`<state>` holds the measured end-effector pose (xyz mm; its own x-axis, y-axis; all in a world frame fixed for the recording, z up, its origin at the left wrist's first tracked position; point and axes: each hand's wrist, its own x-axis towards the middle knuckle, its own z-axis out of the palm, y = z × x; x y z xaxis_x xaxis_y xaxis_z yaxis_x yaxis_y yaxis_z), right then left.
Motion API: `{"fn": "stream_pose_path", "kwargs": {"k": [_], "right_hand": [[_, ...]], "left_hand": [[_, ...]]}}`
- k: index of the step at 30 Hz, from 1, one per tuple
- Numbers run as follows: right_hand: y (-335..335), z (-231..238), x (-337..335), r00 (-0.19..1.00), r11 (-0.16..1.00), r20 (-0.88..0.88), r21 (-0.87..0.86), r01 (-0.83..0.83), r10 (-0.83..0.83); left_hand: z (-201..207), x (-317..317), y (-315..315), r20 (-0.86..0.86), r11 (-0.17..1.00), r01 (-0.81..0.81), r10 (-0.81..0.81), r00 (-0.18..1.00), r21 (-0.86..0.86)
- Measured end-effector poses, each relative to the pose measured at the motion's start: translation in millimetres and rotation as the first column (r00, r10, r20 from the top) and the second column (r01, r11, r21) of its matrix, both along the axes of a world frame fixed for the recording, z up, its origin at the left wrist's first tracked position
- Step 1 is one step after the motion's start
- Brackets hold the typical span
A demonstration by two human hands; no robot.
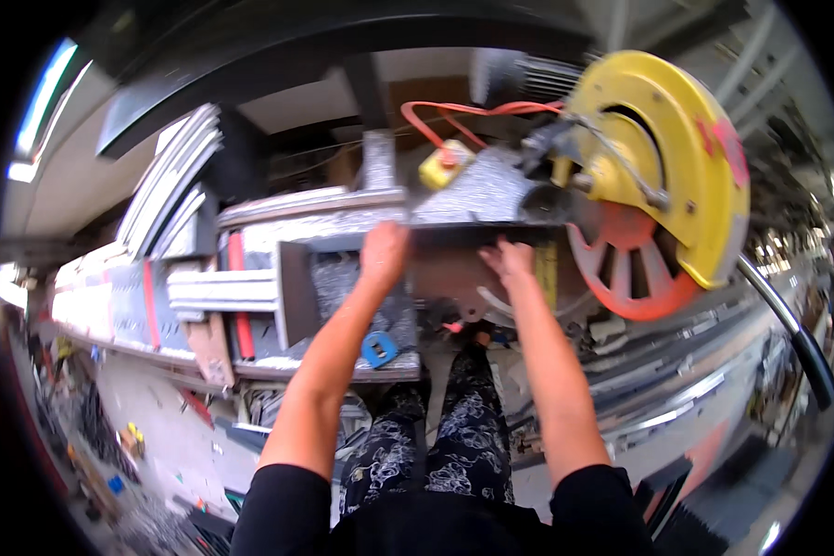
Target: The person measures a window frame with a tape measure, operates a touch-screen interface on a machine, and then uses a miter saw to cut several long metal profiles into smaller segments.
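A long dark metal bar (449, 235) lies crosswise in front of me, along the edge of the metal-covered workbench. My left hand (385, 252) is closed round it near its middle. Farther right, my right hand (510, 259) grips its near edge with bent fingers, slightly blurred. Just beyond that hand stands a cut-off saw with a yellow guard (653, 139) and a red-orange spoked lower cover (628, 269). A blue tape measure (378, 349) lies on the bench, nearer to me than my left hand.
Light metal profiles (222, 291) and a dark upright plate (296, 295) are on the bench at left. More profiles (171, 181) lean behind. A yellow switch box (446, 165) with an orange cable sits beside the saw. The saw's black-gripped handle (811, 366) sticks out right. Long stock (658, 371) lies below.
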<state>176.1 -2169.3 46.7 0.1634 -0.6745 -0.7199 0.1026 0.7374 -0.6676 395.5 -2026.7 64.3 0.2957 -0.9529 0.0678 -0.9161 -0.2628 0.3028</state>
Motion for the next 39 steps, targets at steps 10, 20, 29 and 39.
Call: {"fn": "stream_pose_path", "kwargs": {"k": [10,20,29,39], "right_hand": [[70,377,-80,0.628,0.015,-0.774,-0.629,-0.777,0.076],[13,556,-150,0.076,0.448,-0.993,-0.03,-0.893,0.086],[107,427,-238,0.101,0.461,-0.995,-0.077,-0.884,0.027],[154,267,-302,0.377,0.81,-0.909,-0.083,-0.581,0.177]], "left_hand": [[-12,-4,6,0.003,0.998,-0.044,0.044,0.999,0.039],[4,-3,2,0.029,0.998,-0.007,0.005,1.0,0.065],[9,-6,6,0.018,0.998,-0.027,0.026,0.999,0.058],[-4,-12,-1,0.051,0.998,-0.03,0.033,0.998,-0.051]]}}
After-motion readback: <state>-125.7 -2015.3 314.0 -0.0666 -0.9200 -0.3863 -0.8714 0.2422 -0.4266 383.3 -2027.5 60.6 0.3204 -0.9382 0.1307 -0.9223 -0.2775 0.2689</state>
